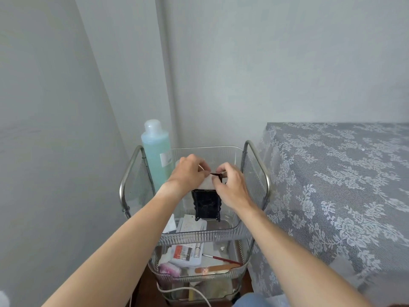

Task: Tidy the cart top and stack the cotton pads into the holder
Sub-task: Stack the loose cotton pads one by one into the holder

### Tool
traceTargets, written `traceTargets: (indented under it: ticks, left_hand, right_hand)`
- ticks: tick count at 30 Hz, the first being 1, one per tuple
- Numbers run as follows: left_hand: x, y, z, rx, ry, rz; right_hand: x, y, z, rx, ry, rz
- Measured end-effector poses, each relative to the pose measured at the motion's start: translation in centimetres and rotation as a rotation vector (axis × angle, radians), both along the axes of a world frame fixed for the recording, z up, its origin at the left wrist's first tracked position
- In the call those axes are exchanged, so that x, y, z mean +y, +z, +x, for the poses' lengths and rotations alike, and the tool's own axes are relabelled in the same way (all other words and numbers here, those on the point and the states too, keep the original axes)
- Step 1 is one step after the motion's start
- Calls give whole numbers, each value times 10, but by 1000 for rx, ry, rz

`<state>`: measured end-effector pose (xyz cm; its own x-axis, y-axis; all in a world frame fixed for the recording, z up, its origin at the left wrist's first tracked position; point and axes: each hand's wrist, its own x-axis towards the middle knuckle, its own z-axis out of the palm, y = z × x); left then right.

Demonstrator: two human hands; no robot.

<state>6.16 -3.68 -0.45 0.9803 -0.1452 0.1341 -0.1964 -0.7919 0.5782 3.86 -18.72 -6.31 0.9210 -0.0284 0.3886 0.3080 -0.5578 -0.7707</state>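
Note:
A black ornate holder [206,204] stands upright in the clear top tray [199,237] of the cart. Both of my hands meet at its top edge. My left hand [190,171] pinches white cotton pads [207,185] just over the opening. My right hand [230,185] grips the same pads and the holder's top rim from the right. The upper part of the holder is hidden behind my fingers. How far the pads sit inside cannot be told.
A tall bottle of blue-green liquid [157,156] stands at the tray's back left. Flat white packets [190,224] lie at the tray's front. The lower shelf holds a nail file [214,268], a brush [221,259] and small boxes. A lace-covered table [336,185] stands right.

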Motion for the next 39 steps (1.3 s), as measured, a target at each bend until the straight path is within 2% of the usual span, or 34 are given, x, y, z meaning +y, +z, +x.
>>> traceTargets:
  ticks: [2,6,9,11,14,16,18,21,24,26,28,31,33,35,39]
  left_hand:
    - [-1,3,-1,-11,19,-7]
    - [0,3,-6,-64,-6,121]
    - [0,-7,-5,-62,106,149]
    - [2,-13,-1,39,150,51]
    - [11,-15,2,177,170,-219]
    - [20,-15,0,182,178,-354]
    - [34,-23,-4,170,226,-368]
    - [54,-46,-18,252,275,-108]
    - [60,-65,-28,472,167,281]
    - [57,-66,-33,544,92,529]
    - [55,-69,-34,526,72,640]
    - [55,-70,-33,481,54,699]
    - [57,-69,-30,472,37,662]
    - [59,-62,-25,435,-3,536]
    - [70,-38,-13,286,13,-24]
  right_hand:
    - [0,-1,1,30,5,19]
    - [0,-5,2,158,39,-11]
    - [1,-6,2,158,34,-40]
    - [0,-6,2,170,35,-66]
    - [0,-7,2,196,22,-127]
    - [1,-8,2,210,2,-193]
    - [2,-9,1,243,-12,-245]
    - [2,-9,2,262,-21,-263]
    - [3,-7,0,259,-20,-277]
    - [4,-7,-1,255,-20,-287]
    - [4,-7,-2,270,-11,-291]
    - [3,-6,-3,314,18,-258]
    - [2,-5,-3,334,36,-222]
    - [2,-5,-2,335,41,-189]
    - [2,-4,-2,322,36,-151]
